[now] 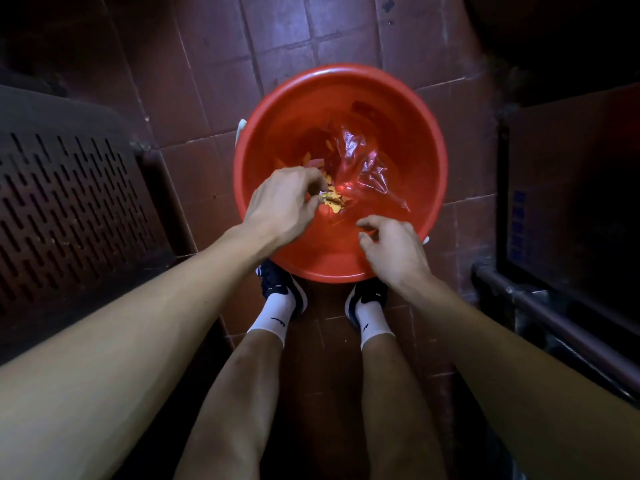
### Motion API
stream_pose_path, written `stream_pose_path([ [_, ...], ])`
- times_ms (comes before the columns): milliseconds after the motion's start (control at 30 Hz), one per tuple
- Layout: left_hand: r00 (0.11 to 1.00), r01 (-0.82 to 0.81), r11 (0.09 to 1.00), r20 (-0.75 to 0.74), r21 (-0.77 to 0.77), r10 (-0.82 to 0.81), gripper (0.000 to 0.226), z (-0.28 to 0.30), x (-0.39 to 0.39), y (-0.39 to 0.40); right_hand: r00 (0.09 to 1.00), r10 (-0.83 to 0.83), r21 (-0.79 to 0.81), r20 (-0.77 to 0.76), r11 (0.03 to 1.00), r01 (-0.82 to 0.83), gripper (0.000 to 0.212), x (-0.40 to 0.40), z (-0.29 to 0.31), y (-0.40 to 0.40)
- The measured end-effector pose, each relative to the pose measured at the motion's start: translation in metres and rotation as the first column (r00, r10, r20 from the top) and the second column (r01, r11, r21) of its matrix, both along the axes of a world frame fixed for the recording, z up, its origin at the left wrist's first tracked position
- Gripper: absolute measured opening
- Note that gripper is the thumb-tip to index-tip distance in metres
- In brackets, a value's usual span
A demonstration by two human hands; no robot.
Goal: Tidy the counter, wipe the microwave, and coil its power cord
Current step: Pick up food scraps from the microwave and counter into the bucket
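A red plastic bucket stands on the tiled floor just in front of my feet. Inside it lie a crumpled clear plastic bag and yellow-orange scraps. My left hand hovers over the bucket's near left side, fingers curled and pinching some of the yellow scraps. My right hand is above the bucket's near right rim, fingers loosely curled, holding nothing that I can see. Neither the microwave nor its cord is in view.
A dark perforated metal seat stands at the left. A dark cabinet or box and a pipe are at the right. Reddish floor tiles stretch beyond the bucket. My shoes touch its near side.
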State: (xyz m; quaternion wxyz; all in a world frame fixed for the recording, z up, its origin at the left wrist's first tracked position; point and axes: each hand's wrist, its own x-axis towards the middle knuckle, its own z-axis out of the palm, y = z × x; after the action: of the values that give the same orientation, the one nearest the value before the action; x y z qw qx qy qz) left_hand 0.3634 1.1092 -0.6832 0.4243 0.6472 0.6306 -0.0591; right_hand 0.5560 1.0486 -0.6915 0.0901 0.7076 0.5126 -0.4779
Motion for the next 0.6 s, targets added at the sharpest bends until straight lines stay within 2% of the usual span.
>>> stream_pose_path([
  [100,0.996,-0.091,0.995,-0.017,-0.049,0.091,0.018,0.0,0.002,0.001,1.0,0.003,0.005,-0.003,1.0,-0.003,0.026,0.003,0.003,-0.002],
  [200,0.997,-0.075,0.996,-0.03,-0.048,0.074,0.019,0.005,0.001,-0.001,1.0,0.015,0.001,-0.002,1.0,-0.015,0.026,0.005,0.008,-0.001],
  [300,0.996,0.059,0.997,-0.072,-0.045,-0.062,0.025,0.017,-0.001,-0.006,0.999,0.033,0.011,-0.002,0.999,-0.033,0.027,0.007,0.018,0.001],
  [367,0.964,0.224,0.972,-0.13,-0.071,-0.232,0.031,0.028,-0.001,-0.009,0.998,0.063,0.025,-0.002,0.998,-0.063,0.029,0.007,0.029,0.004],
  [433,0.926,0.32,0.941,-0.177,-0.107,-0.335,0.037,0.045,-0.001,-0.012,0.993,0.12,0.032,0.002,0.992,-0.12,0.031,0.006,0.045,0.008],
  [600,0.913,0.32,0.937,-0.22,-0.142,-0.345,0.043,0.093,0.0,-0.018,0.943,0.331,0.026,0.031,0.943,-0.332,0.036,0.003,0.089,0.021],
])
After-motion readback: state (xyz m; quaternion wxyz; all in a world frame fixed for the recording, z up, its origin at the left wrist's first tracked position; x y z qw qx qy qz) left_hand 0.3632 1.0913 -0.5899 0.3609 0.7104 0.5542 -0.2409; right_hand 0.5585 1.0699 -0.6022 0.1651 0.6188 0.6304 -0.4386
